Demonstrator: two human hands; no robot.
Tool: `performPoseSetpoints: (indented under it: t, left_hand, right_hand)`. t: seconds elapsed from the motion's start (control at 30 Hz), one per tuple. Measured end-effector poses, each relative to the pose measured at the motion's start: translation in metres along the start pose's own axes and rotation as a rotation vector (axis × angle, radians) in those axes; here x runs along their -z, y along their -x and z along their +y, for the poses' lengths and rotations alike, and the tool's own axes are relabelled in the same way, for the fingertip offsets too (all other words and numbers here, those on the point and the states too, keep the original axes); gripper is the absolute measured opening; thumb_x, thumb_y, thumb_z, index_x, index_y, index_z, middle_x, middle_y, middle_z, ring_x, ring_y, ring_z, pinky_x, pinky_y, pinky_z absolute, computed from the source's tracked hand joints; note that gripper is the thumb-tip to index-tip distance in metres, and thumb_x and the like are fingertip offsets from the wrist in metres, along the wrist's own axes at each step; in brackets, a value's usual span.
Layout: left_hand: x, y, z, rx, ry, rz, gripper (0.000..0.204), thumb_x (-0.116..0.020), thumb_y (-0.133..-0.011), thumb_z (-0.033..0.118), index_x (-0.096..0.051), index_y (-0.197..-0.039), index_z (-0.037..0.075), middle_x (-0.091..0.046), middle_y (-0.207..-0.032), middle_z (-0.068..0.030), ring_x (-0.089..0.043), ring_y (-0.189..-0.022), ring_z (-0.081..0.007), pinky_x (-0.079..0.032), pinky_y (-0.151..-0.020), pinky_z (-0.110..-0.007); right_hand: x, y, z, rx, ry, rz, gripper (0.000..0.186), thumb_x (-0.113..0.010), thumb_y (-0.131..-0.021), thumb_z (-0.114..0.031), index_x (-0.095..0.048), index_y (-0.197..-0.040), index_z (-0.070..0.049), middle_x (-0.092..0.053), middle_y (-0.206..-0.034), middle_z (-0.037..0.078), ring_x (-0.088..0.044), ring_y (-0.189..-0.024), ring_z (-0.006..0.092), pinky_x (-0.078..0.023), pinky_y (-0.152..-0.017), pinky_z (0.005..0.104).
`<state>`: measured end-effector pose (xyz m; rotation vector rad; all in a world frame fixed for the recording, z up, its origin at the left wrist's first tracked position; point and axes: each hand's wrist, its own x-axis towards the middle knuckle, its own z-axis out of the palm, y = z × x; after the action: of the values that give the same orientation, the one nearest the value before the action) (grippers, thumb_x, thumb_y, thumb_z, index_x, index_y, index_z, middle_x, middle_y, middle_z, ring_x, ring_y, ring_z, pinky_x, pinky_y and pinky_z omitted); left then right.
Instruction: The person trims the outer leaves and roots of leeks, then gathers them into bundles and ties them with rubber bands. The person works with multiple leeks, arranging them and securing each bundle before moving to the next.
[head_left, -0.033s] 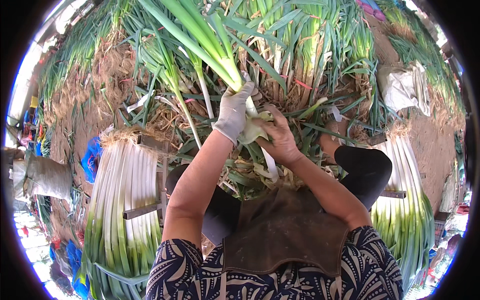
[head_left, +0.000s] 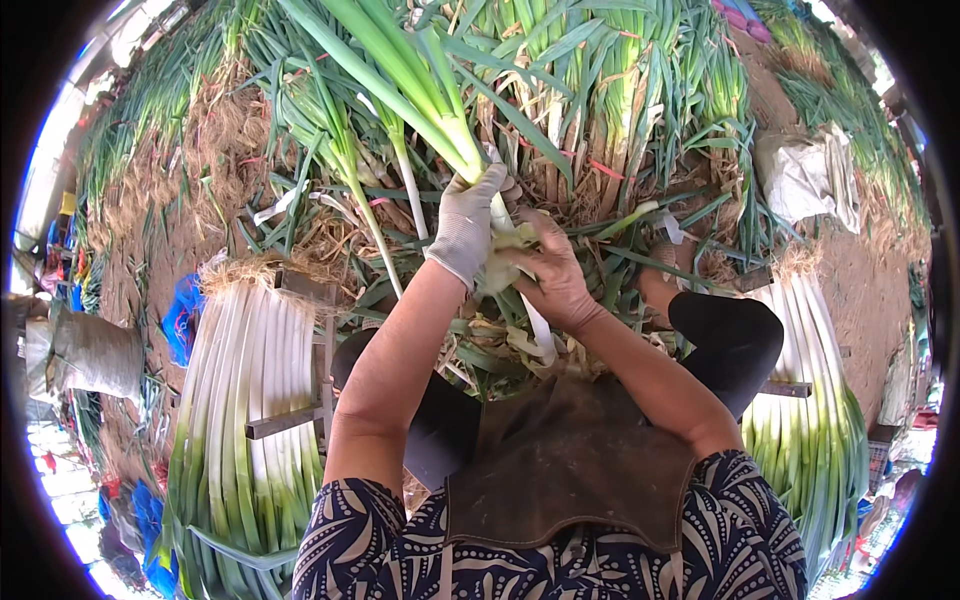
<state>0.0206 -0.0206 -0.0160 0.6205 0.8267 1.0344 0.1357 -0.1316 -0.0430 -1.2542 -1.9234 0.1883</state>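
Green onion (head_left: 458, 135) | left hand (head_left: 472, 215) clasps it | right hand (head_left: 562, 277) at blurred peel (head_left: 498, 272), grip unclear | apparently stripping; next pull wants steadiness

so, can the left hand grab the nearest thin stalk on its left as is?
Probably not: the left hand is closed around the thick leek. The thin stalk itself lies close by, its white shaft uncovered.
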Motion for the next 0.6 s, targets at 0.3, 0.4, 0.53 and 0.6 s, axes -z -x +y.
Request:
performPoseSetpoints:
  t: [0.3, 0.4, 0.53, 0.6]
  left_hand:
    - [0.027, -0.013, 0.061, -0.230, -0.018, 0.174, 0.023, -0.067, -0.087, 0.022, -0.057, -0.094, 0.003, -0.062, -0.080, -0.0078, -0.061, -0.067, -0.0174, -0.055, -0.060, -0.031]
    - [0.018, -0.017, 0.079, -0.399, -0.003, 0.051, 0.021, -0.065, -0.090, 0.022, -0.057, -0.094, 0.004, -0.062, -0.080, -0.0077, -0.060, -0.065, -0.0165, -0.053, -0.058, -0.028]
    - [0.015, 0.002, 0.067, -0.306, -0.029, -0.021, 0.019, -0.063, -0.091, 0.021, -0.057, -0.095, 0.003, -0.062, -0.079, -0.0082, -0.059, -0.062, -0.0165, -0.052, -0.058, -0.028]
    - [0.013, 0.002, 0.055, -0.252, 0.039, -0.104, 0.018, -0.062, -0.091, 0.020, -0.059, -0.095, 0.003, -0.064, -0.080, -0.0083, -0.059, -0.062, -0.0159, -0.052, -0.057, -0.029]
  right_hand:
    - [0.020, 0.159, 0.001, -0.479, -0.215, -1.003, 0.024, -0.058, -0.087, -0.025, -0.064, -0.097, -0.004, -0.063, -0.090, 0.019, -0.062, -0.083, 0.0351, -0.048, -0.072, 0.0436]
    - [0.028, 0.227, 0.078, -0.814, 0.138, -0.925, 0.036, -0.060, -0.085, -0.039, -0.067, -0.096, -0.005, -0.065, -0.092, 0.021, -0.063, -0.088, 0.0365, -0.050, -0.078, 0.0447]
    - [0.030, 0.096, 0.054, -0.700, -0.039, -0.253, 0.044, -0.065, -0.081, -0.041, -0.067, -0.105, -0.004, -0.064, -0.101, 0.022, -0.062, -0.098, 0.0352, -0.048, -0.086, 0.0414]
    - [0.024, 0.031, 0.035, -0.794, -0.342, -0.170, 0.046, -0.068, -0.080, -0.040, -0.065, -0.109, -0.005, -0.062, -0.109, 0.022, -0.061, -0.103, 0.0327, -0.047, -0.088, 0.0384]
